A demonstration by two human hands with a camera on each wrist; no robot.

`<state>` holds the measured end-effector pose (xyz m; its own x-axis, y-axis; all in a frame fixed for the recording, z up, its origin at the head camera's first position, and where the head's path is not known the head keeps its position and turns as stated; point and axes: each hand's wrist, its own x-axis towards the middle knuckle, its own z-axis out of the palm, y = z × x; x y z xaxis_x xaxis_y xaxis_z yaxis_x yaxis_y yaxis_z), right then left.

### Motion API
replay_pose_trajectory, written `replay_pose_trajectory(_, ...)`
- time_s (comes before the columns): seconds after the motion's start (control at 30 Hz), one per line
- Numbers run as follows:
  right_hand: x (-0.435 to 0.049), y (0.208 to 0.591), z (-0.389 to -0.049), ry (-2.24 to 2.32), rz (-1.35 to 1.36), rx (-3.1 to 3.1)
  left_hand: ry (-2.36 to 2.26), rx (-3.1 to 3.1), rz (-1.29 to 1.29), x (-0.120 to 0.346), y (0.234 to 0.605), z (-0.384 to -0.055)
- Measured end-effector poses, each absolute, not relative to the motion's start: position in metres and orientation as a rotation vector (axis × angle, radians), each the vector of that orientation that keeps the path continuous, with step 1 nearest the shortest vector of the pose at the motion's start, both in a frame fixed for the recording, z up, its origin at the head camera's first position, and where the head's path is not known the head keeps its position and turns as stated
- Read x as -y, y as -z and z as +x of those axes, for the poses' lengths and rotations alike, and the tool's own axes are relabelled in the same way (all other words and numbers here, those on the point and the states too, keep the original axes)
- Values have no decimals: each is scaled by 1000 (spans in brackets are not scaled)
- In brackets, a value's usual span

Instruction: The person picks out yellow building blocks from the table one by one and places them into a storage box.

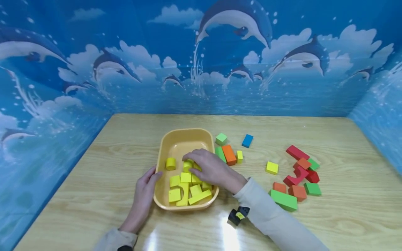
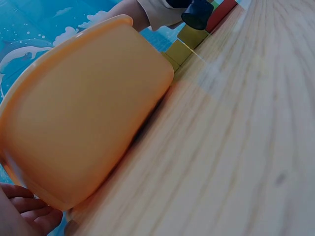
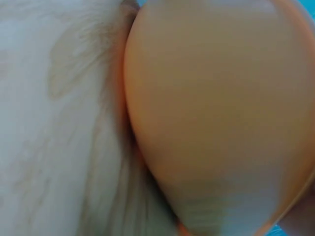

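An orange-yellow plastic bin stands on the table, its near part filled with yellow blocks. At its left side my left hand grips the wall, thumb over the rim and fingers outside. In the left wrist view, the fingers touch the bin's outer wall low down. My right hand reaches over the right rim and pinches a yellow cylinder block between fingers and thumb. Another yellow cylinder stands apart near the left wall. The bin's outside fills the right wrist view, blurred.
Right of the bin lie green blocks, an orange block, a small yellow block and a blue block. A single yellow block lies nearer a pile of red, orange and green blocks. Dolphin-printed curtains enclose the table.
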<state>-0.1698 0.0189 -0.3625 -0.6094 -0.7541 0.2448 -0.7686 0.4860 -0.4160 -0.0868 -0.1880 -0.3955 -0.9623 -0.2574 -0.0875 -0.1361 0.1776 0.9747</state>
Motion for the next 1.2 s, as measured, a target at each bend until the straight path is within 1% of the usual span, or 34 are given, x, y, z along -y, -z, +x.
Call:
replay_pose_trajectory(0.3, -17, 365, -169, -648, 1340, 2710, 1935, 2349, 407, 189, 395, -86)
replay_pose_trajectory(0.9, -18, 365, -167, -603, 1314, 2701, 1915, 2333, 410, 188, 395, -87)
replay_pose_trajectory(1.2, -21, 365, -169, -663, 1338, 2640, 1896, 2341, 412, 187, 395, -86)
